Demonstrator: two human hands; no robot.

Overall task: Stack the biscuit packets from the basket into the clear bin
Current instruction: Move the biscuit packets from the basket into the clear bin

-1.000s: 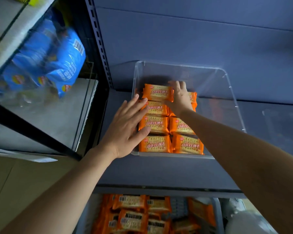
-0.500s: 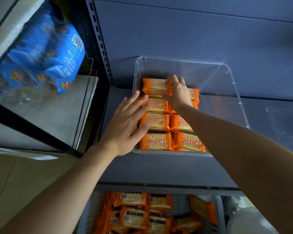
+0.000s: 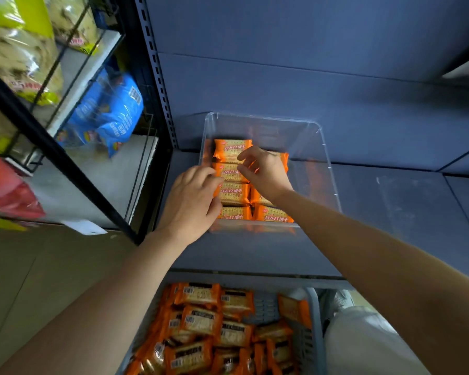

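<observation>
Curled the left hand (image 3: 192,201), flat a moment earlier, round packets (image 3: 233,194) along the left wall of the bin (image 3: 324,163), seemingly to square that column. Pinched far-end packets with the right hand (image 3: 264,171), probably aligning them. Left more in the basket (image 3: 314,309).

Shop: blue slotted retail shelving (image 3: 282,77) at 12 o'clock, bagged snacks (image 3: 111,112) at 10, stock basket (image 3: 313,307) of biscuit packets (image 3: 198,320) at 6.

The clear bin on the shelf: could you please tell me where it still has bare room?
In the clear bin, bare floor lies between the packets and the right wall, plus a narrow strip behind them. The left is crowded: two packet columns, left hand and right hand on them.
</observation>
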